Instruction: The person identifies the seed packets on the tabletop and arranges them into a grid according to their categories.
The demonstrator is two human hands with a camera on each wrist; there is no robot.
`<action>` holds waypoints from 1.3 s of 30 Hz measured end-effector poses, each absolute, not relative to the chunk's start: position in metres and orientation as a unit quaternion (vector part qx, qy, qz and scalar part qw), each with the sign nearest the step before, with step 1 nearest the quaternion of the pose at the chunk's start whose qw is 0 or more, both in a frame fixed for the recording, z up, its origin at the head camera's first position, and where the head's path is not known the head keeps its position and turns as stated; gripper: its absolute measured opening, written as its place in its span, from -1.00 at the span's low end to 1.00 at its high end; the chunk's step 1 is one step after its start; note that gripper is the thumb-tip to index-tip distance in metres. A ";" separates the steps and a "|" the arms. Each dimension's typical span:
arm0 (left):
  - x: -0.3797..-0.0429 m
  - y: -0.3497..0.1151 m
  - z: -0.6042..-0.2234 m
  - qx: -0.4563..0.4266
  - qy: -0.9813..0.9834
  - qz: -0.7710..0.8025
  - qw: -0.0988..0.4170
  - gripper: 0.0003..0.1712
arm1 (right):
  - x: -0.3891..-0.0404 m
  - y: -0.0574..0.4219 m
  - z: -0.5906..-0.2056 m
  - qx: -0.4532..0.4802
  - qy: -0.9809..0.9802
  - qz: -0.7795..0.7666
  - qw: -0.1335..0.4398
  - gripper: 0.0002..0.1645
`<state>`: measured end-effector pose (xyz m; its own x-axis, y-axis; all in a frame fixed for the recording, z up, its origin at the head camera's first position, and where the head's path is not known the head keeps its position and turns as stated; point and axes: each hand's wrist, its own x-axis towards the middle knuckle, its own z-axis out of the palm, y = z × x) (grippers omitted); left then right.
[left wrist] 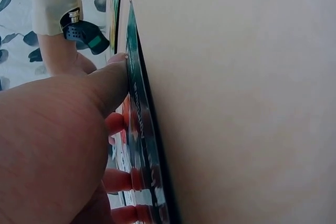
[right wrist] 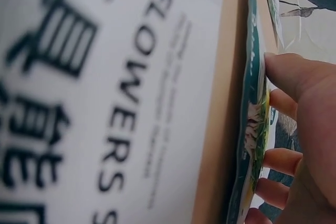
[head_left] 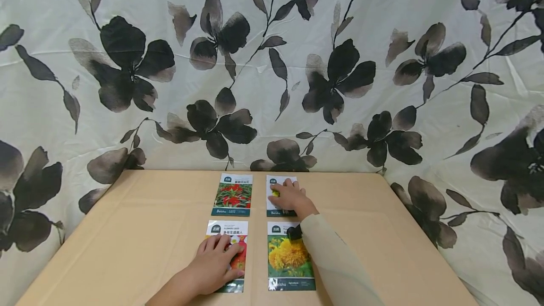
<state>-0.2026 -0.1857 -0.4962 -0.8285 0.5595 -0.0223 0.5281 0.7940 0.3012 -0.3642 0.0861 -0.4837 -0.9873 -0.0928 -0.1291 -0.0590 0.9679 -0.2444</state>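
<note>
Flat on a lower-left seed packet [head_left: 227, 227] with red flowers, my left hand [head_left: 216, 266] rests with fingers spread. The left wrist view shows its thumb and fingertips on the packet's glossy face. My right hand [head_left: 291, 197] covers much of the upper-right seed packet [head_left: 274, 212]. In the right wrist view, the thumb and fingertips touch that packet's [right wrist: 253, 124] surface. Under the right forearm lies a yellow-flower seed packet [head_left: 291, 261], its white printed top large in the right wrist view. A red-flower seed packet [head_left: 233, 196] lies at upper left, untouched.
The four-cornered arrangement of packets sits mid-way across a tan tabletop [head_left: 161, 216]. A white cloth [head_left: 272, 89] with dark printed flowers hangs behind it and shows along both sides. A black wrist camera [head_left: 294, 233] sits at the right cuff.
</note>
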 end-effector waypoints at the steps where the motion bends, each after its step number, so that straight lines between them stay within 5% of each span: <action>1: -0.202 -0.186 -0.495 0.284 0.946 0.144 0.058 -0.26 | -0.364 0.085 -0.483 -0.038 0.989 -0.122 0.070 -0.32; 39: -0.207 -0.184 -0.483 0.274 0.946 0.133 0.109 -0.31 | -0.364 0.089 -0.475 -0.041 0.986 -0.133 0.093 -0.36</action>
